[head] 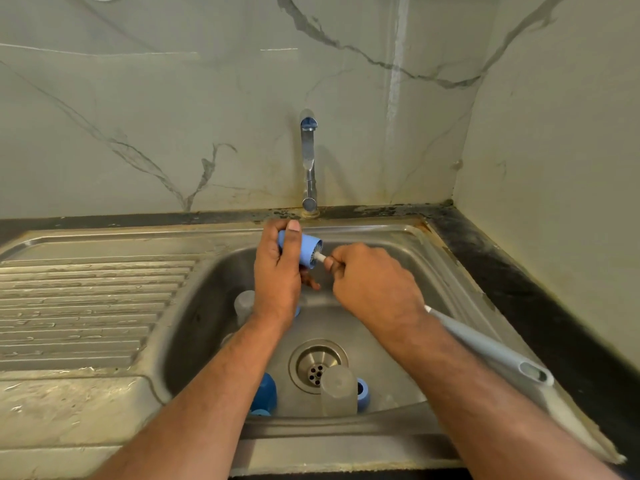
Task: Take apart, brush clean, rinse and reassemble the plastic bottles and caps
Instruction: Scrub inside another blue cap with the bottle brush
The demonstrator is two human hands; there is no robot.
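So I've got the light blue plastic cap (300,250) up over the back of the stainless steel sink (398,237), left hand (277,271) wrapped round it with the open end turned toward the right, so the bristles go straight in. Right hand (375,284) grips the grey long-handled bottle brush (485,344) close to its head, I think for control. Clear plastic bottles (338,391) and a darker blue cap (265,393) wait by the drain at the front edge.

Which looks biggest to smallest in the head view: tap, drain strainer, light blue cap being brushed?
1. tap
2. drain strainer
3. light blue cap, partly covered by the left hand; strainer sits nearer the camera, so 2 and 3 are unsure.
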